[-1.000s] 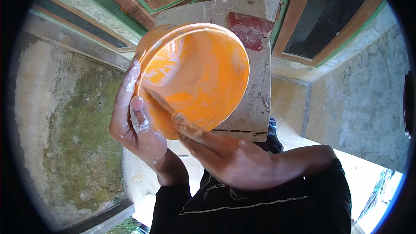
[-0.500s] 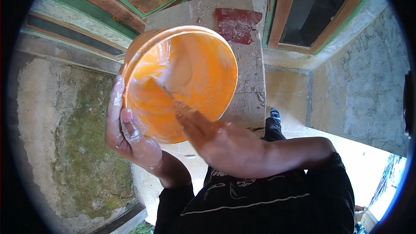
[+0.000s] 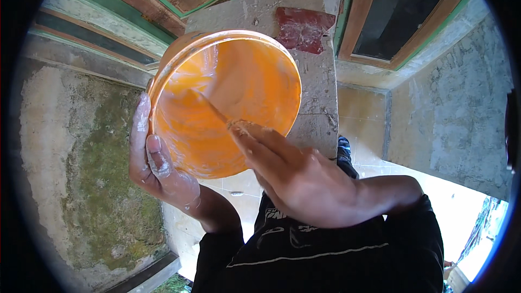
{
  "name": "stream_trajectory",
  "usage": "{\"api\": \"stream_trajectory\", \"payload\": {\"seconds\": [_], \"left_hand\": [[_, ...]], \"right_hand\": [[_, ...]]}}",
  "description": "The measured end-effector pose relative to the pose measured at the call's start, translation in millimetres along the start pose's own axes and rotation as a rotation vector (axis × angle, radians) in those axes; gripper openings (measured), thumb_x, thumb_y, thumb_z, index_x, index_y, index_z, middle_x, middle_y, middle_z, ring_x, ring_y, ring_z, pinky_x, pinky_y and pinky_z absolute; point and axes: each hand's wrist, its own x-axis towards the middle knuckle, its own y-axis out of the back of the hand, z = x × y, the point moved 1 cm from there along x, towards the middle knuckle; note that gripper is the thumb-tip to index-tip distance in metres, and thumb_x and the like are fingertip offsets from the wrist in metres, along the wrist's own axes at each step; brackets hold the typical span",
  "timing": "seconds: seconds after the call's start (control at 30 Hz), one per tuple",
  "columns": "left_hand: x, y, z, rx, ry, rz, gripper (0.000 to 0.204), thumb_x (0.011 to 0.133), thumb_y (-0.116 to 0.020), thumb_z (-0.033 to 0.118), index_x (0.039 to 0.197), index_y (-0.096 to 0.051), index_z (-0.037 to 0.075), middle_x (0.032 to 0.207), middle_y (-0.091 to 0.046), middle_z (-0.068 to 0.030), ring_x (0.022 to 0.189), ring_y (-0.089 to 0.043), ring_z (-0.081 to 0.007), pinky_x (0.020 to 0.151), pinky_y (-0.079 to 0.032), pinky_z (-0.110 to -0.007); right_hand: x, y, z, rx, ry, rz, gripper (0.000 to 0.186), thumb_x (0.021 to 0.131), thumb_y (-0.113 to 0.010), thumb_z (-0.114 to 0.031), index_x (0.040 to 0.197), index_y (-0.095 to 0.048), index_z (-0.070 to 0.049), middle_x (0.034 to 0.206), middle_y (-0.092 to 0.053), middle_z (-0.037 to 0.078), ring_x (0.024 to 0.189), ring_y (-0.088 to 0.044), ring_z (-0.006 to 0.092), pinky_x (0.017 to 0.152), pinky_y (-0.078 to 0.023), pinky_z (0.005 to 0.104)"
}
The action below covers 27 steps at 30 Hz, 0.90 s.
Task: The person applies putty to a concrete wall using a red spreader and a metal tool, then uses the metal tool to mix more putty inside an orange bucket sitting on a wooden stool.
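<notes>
An orange bucket [image 3: 274, 95] is tilted with its mouth toward me, its inside smeared with a pale, wet paste [image 3: 230, 81]. My left hand [image 3: 165, 176], spotted with white residue, is closed on the left side of the bucket, thumb near the rim. My right hand [image 3: 306, 182] reaches over the near right rim, its fingers wrapped around a thin stirring tool [image 3: 213, 109] that slants down into the bucket. The tool's far end is blurred against the paste, so its exact kind is unclear.
Behind the bucket is a worn, spattered bench top [image 3: 317, 89] with a dark red piece of sheet [image 3: 305, 30] lying on it. A mossy wall [image 3: 116, 184] stands at left, a bare plaster wall [image 3: 456, 114] at right. Wood-framed doors or windows [image 3: 404, 13] are beyond.
My right hand and the tool have shifted slightly right and toward me. My left hand keeps its hold on the bucket, which stays nearly in place.
</notes>
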Motion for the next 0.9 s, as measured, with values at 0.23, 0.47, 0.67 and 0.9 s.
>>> {"api": "stream_trajectory", "payload": {"seconds": [0.23,0.47,0.67,0.9], "left_hand": [[-1.2,1.3,-1.6,-0.018,0.021,0.065,0.048,0.091,-0.047,0.024,0.117,-0.054,-0.015,0.12,-0.057,-0.0274,0.11,-0.057,-0.0332,0.096,-0.045,-0.042],[-2.6,-3.6,1.9,-0.028,0.015,0.017,0.049,0.091,-0.047,0.026,0.117,-0.054,-0.016,0.118,-0.057,-0.0281,0.109,-0.058,-0.034,0.095,-0.045,-0.042],[-4.7,-1.2,4.4,0.025,0.026,-0.019,0.054,0.09,-0.041,0.026,0.124,-0.048,-0.015,0.124,-0.053,-0.0286,0.112,-0.056,-0.0343,0.096,-0.045,-0.041],[-1.4,-7.0,4.7,-0.033,-0.049,-0.03,0.051,0.093,-0.05,0.033,0.113,-0.058,-0.014,0.113,-0.061,-0.0258,0.108,-0.059,-0.0334,0.095,-0.045,-0.043]], "right_hand": [[-21.8,-12.3,-1.8,-0.018,0.138,-0.041,0.061,0.081,-0.06,0.001,0.134,-0.032,0.012,0.129,-0.045,0.029,0.11,-0.057,0.0357,0.08,-0.056,0.0362],[-29.5,4.8,-24.0,-0.194,0.122,-0.013,0.049,0.082,-0.057,0.002,0.127,-0.043,0.013,0.129,-0.049,0.027,0.117,-0.054,0.0352,0.088,-0.053,0.0356],[-32.6,3.8,3.8,-0.368,0.215,0.041,0.044,0.078,-0.05,0.003,0.121,-0.055,0.008,0.129,-0.051,0.027,0.101,-0.065,0.0213,0.046,-0.051,0.0176],[-40.2,2.1,1.5,-0.243,0.17,-0.049,0.054,0.072,-0.061,0.007,0.124,-0.048,0.01,0.128,-0.049,0.027,0.117,-0.053,0.0336,0.084,-0.055,0.0331]]}}
